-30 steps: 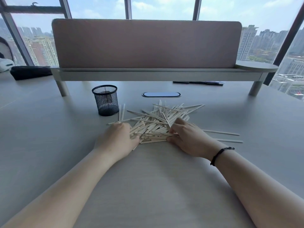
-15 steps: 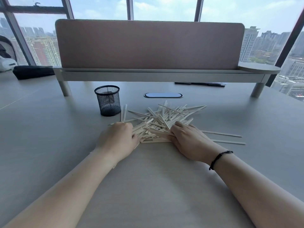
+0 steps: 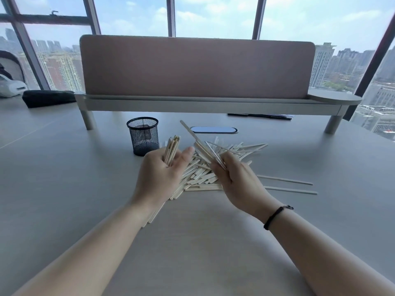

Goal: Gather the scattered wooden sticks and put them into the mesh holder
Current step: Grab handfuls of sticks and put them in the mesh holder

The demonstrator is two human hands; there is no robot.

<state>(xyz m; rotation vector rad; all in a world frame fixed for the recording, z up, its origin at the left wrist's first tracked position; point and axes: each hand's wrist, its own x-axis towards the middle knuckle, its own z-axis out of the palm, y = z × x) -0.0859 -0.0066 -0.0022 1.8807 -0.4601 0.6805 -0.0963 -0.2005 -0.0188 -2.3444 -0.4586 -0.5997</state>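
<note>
grey desk (image 3: 64, 189) with pink divider panel (image 3: 196, 67) on a raised shelf (image 3: 213, 103). floor-to-ceiling windows (image 3: 213, 16) behind, daylight, high-rise skyline (image 3: 342, 65) outside.

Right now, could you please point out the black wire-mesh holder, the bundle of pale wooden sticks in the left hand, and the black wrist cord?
black wire-mesh holder (image 3: 145, 139): head view, front wall.
bundle of pale wooden sticks (image 3: 172, 148): head view, mid-length above the left hand (image 3: 161, 174).
black wrist cord (image 3: 275, 215): head view, strand across the right wrist.
</note>
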